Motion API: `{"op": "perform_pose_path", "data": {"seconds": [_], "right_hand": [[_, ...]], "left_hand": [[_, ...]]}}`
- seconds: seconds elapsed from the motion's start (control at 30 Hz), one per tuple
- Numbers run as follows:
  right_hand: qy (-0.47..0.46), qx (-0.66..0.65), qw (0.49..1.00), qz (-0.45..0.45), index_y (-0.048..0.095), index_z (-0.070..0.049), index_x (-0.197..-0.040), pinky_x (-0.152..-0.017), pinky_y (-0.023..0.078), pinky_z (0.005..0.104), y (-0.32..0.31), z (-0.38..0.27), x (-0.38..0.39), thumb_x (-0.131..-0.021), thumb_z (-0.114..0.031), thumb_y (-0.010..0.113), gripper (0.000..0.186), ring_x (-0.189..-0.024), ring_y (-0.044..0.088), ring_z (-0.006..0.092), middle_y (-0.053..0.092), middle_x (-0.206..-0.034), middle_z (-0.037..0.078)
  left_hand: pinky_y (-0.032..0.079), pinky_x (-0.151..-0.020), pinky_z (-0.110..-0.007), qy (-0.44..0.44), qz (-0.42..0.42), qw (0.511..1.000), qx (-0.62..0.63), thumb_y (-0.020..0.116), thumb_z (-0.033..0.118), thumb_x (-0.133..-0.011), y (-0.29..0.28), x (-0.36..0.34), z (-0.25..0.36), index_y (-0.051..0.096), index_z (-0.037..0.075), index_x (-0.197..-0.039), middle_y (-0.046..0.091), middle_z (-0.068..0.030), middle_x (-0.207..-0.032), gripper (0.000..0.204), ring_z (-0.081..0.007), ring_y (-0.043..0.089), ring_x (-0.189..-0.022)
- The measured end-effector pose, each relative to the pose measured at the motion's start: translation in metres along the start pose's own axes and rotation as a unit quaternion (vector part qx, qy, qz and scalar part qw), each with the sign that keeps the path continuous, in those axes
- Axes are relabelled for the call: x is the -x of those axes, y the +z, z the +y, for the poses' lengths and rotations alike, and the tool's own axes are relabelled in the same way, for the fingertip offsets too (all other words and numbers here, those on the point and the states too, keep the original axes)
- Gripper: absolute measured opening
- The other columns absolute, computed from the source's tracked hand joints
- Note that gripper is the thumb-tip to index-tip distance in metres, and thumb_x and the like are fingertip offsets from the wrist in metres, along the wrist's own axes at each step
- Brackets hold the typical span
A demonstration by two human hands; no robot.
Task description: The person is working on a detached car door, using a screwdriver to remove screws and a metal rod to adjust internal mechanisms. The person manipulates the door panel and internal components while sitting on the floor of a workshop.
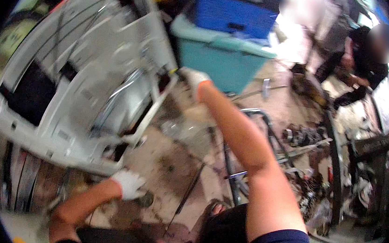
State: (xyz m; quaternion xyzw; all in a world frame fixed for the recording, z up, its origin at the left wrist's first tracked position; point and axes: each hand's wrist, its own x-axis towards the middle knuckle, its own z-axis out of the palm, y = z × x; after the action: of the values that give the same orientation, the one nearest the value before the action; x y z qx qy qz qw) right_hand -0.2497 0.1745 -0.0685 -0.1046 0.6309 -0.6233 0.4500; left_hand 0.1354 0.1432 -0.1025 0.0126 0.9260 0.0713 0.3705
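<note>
A bare pale-grey car door (99, 61) stands tilted at the left, its inner side with cut-outs and a thin rod facing me. My right hand (193, 80), in a white glove, reaches to the door's right edge. Its fingers are closed around something slim with a yellow part (173, 71) against that edge; the kind cannot be made out. Down by the door's lower corner is my left hand (127, 184), also in a white glove. Its fingers are spread, and nothing shows in them. Whether it touches the door is unclear.
A teal bin (219, 60) with a blue crate (238, 11) on top stands beyond my right hand. A dark tubular frame (228, 160) stands by my right arm. Metal parts (303, 134) litter the stained floor (167, 165) at the right. Another person (367, 58) sits at the far right.
</note>
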Motion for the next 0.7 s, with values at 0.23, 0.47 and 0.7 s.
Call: {"op": "perform_pose_path", "data": {"seconds": [0.23, 0.47, 0.7], "right_hand": [[-0.386, 0.439, 0.797, 0.152, 0.062, -0.007, -0.098, -0.075, 0.052, 0.0471, 0.011, 0.007, 0.006, -0.089, -0.041, 0.061, 0.035, -0.085, 0.066, 0.0398, 0.067, -0.081, 0.018], [-0.357, 0.632, 0.673, 0.144, 0.067, -0.007, -0.116, -0.079, 0.054, 0.0404, 0.007, -0.012, 0.019, -0.088, -0.039, 0.061, 0.042, -0.091, 0.067, 0.0355, 0.07, -0.103, 0.017], [0.021, 0.077, 0.994, 0.075, 0.066, 0.0, -0.116, -0.075, 0.052, 0.0377, -0.003, -0.019, -0.02, -0.086, -0.041, 0.064, 0.051, -0.08, 0.066, 0.028, 0.069, -0.088, 0.015]], "left_hand": [[0.051, -0.082, -0.049, 0.006, 0.021, 1.0, 0.0, 0.055, 0.048, -0.09, 0.008, 0.007, 0.001, 0.063, 0.007, -0.105, 0.066, -0.0209, -0.101, 0.044, -0.0379, 0.065, -0.096], [0.049, -0.085, -0.049, -0.016, -0.007, 1.0, 0.0, 0.056, 0.046, -0.09, 0.001, 0.002, 0.011, 0.063, 0.008, -0.108, 0.065, -0.0198, -0.108, 0.043, -0.0364, 0.064, -0.102], [0.051, -0.082, -0.048, -0.066, 0.053, 0.996, 0.006, 0.058, 0.044, -0.088, -0.018, 0.028, -0.003, 0.063, 0.006, -0.105, 0.065, -0.0198, -0.104, 0.042, -0.0376, 0.066, -0.096]]}}
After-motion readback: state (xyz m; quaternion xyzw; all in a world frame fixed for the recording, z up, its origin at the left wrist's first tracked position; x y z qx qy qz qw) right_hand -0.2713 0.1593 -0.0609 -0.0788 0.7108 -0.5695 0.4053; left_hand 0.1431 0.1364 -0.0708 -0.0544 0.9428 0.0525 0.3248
